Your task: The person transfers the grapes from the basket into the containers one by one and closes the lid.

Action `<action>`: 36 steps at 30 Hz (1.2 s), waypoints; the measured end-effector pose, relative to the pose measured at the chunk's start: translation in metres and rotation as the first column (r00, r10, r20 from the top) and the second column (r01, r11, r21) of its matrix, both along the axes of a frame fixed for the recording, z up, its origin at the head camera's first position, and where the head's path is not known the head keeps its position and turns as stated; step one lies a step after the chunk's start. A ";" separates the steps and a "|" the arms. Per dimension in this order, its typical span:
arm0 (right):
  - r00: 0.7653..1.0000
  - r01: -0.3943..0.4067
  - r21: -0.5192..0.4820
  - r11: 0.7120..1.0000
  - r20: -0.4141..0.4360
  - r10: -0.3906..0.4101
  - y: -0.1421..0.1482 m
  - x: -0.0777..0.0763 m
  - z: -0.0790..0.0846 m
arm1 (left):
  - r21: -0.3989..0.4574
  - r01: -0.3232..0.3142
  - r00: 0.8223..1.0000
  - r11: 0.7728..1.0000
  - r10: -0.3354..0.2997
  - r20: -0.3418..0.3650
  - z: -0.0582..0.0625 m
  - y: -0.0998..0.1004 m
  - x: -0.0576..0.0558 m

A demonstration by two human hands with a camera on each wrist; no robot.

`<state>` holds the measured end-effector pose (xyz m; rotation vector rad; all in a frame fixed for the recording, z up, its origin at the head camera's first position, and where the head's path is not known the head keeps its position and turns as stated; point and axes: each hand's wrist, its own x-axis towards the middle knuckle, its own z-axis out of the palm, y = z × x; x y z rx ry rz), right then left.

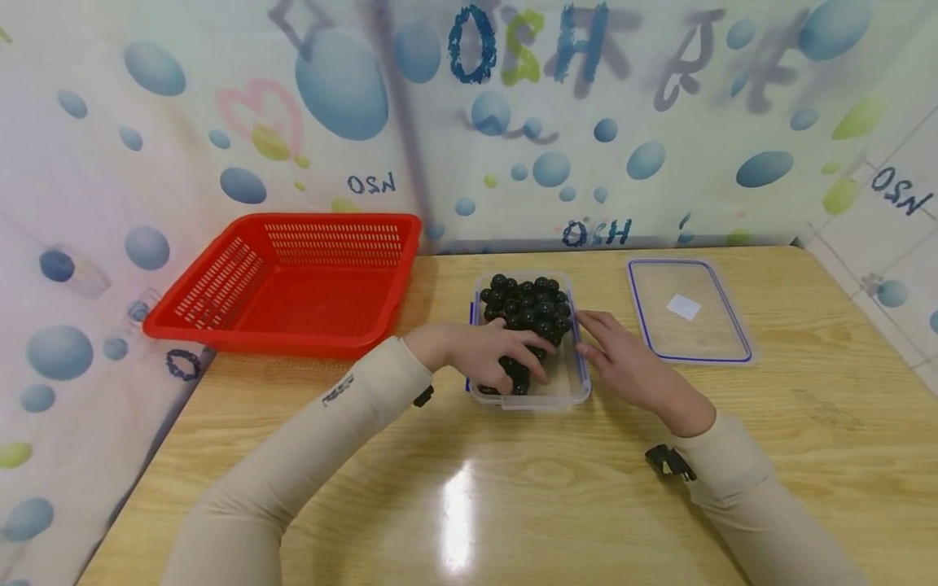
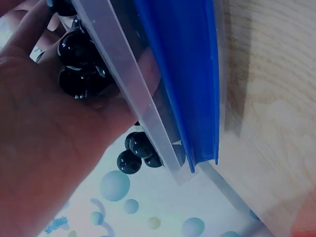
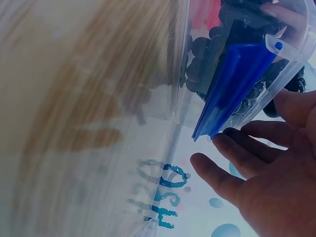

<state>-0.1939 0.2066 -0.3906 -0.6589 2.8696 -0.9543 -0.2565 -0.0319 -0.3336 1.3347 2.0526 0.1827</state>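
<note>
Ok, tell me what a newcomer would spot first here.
Probably the bright red basket, at the back left of the table in the head view. Next, the glossy black grapes heaped in the clear container near the middle, the left hand on them and the right hand at the container's right side. Then the blue-lined lid, lying flat to the right.

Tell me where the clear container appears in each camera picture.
Head: the clear container sits near the centre, right of the red basket.
Left wrist: clear container, slanting down from top centre.
Right wrist: clear container, upper right.
Shared landmark: the black grapes inside it.
</note>
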 end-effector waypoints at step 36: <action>1.000 -0.009 -0.015 1.000 -0.010 0.009 0.001 -0.002 -0.002 | 0.181 -0.048 0.731 0.982 0.158 -0.664 0.006 0.001 0.012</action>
